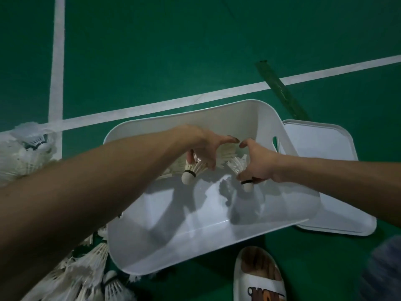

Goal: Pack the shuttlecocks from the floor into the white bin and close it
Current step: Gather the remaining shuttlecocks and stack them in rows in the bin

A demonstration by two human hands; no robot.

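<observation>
The white bin (pixel 217 242) stands open on the green floor. Both my hands reach into it. My left hand (pixel 204 146) holds a white feather shuttlecock (pixel 192 171), cork end down toward me. My right hand (pixel 258 164) pinches another shuttlecock (pixel 240 166) near its cork. Several shuttlecocks (pixel 225 153) lie inside the bin along its far wall, partly hidden by my hands. A heap of shuttlecocks (pixel 23 153) lies on the floor at the left, and another heap of shuttlecocks (pixel 86 272) lies at the lower left beside the bin.
The white lid (pixel 338 192) lies flat on the floor to the right of the bin, partly under it. A green tube (pixel 282 90) lies beyond the bin. A white slipper on a foot (pixel 258 276) is at the bottom. White court lines (pixel 57 61) cross the floor.
</observation>
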